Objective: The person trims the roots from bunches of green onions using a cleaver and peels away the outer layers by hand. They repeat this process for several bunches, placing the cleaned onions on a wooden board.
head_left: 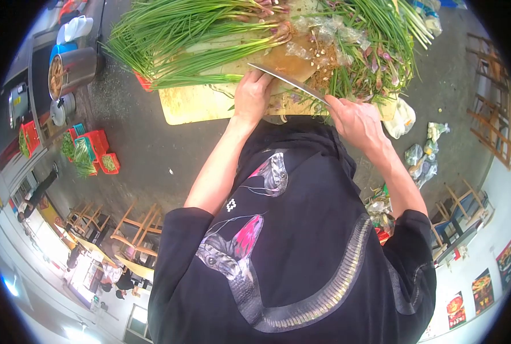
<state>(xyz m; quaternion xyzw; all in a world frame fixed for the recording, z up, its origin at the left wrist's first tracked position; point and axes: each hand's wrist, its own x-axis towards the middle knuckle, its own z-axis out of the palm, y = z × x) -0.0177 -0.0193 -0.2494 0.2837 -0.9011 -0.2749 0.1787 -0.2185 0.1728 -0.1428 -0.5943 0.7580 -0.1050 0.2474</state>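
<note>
My right hand [353,120] is closed round the handle of a knife [290,78], whose long blade points up and to the left. Close to the blade's tip, my left hand [252,98] is closed on the root end of some green onions [209,79]; their leaves stretch out to the left. Its fingers hide the bulbs. Both hands are above a pale cutting board [178,106]. More green onions [169,34] lie in a pile at the upper left. Loose trimmings with purplish bulbs [376,69] are heaped on the right.
Clear plastic wrap [335,31] lies among the trimmings. At left stand a large metal pot [75,69] and red crates [99,143] with greens. Plastic bags [424,160] lie on the floor at right. Wooden stools [138,229] and several people are farther off.
</note>
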